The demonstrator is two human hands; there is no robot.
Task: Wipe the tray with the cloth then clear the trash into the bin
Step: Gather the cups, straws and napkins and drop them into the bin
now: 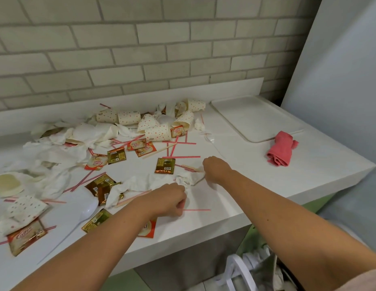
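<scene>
A white tray [254, 118] lies at the back right of the white counter. A crumpled pink cloth [281, 149] rests beside the tray's near corner. Trash covers the counter's left and middle: dotted paper cups [157, 132], crumpled napkins [57, 152], coffee sachets [165, 165] and red-striped straws [180, 157]. My left hand [168, 199] is closed on a red straw [196, 210] near the front edge. My right hand [216, 168] pinches a crumpled white napkin [189, 177]. The white bin [256, 271] stands on the floor below the counter's right end, with trash inside.
A grey brick wall backs the counter [308, 164]. A pale wall panel [340, 70] rises on the right. White plastic spoons [86, 211] and a clear fork [208, 136] lie among the litter. The floor is green.
</scene>
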